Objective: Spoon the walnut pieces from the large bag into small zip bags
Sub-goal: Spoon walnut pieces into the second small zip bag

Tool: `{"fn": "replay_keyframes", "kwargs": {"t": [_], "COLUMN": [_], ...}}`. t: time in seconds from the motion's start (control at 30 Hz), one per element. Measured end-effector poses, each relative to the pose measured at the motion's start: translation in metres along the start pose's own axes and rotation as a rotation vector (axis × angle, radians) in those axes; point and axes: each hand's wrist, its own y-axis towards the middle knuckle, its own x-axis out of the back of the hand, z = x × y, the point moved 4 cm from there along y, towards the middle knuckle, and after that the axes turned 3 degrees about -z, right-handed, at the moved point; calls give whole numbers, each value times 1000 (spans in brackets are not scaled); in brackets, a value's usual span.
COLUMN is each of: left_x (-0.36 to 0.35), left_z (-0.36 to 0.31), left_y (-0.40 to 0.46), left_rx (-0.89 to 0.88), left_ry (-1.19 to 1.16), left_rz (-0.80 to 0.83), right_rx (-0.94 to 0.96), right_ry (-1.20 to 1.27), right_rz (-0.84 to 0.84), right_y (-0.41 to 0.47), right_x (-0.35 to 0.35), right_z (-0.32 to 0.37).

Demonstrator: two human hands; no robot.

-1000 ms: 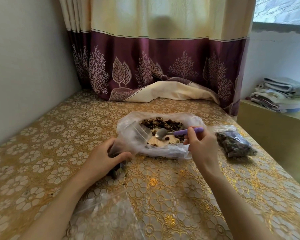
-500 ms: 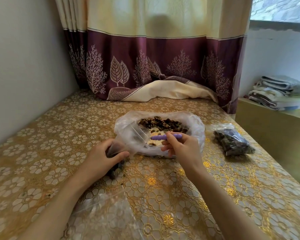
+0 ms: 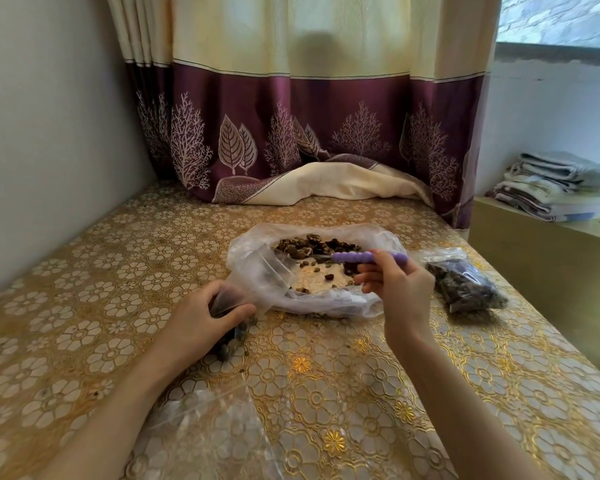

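Holding one purple spoon (image 3: pixel 368 257), right hand (image 3: pixel 397 284), left hand (image 3: pixel 201 318) gripping one small zip bag (image 3: pixel 253 282), one large bag (image 3: pixel 326 303), perhaps two more bags.

Maroon/cream curtain (image 3: pixel 326 109) behind; folded towels (image 3: pixel 555 185) on ledge (image 3: pixel 534 244) at right.

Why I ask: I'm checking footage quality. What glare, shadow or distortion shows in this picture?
Head view: gold tablecloth glints near the bottom centre; a soft round shadow sits on the curtain; wide-angle lens bends the wall edge and forearms outward; the large bag shows pale sheen; focus looks even.
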Motion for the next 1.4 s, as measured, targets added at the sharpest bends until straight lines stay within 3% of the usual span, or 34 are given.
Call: {"fn": "replay_keyframes", "kwargs": {"t": [0.27, 0.57, 0.7, 0.83, 0.97, 1.03, 1.23, 1.4], "left_x": [1, -1, -4, -4, -5, -5, -6, -7], "left_z": [1, 0, 0, 0, 6, 8, 10, 9], "left_y": [0, 1, 2, 2, 2, 3, 3, 4], "left_rx": [25, 50, 77, 66, 95, 97, 117, 113], "left_ry": [-33, -124, -144, -141, -97, -95, -121, -125], "left_rz": [-3, 27, 29, 42, 63, 64, 68, 60], "right_rx": [124, 242, 234, 207, 70, 72, 207, 269], "right_ry": [84, -58, -48, -1, 91, 23, -297, -347], "right_rz": [-29, 379, 414, 352, 22, -59, -35, -28], "right_y": [2, -18, -18, -11, 8, 15, 27, 30], "right_x": [5, -21, -23, -17, 6, 16, 29, 31], "right_z": [17, 21, 21, 21, 12, 9, 3, 4]}}
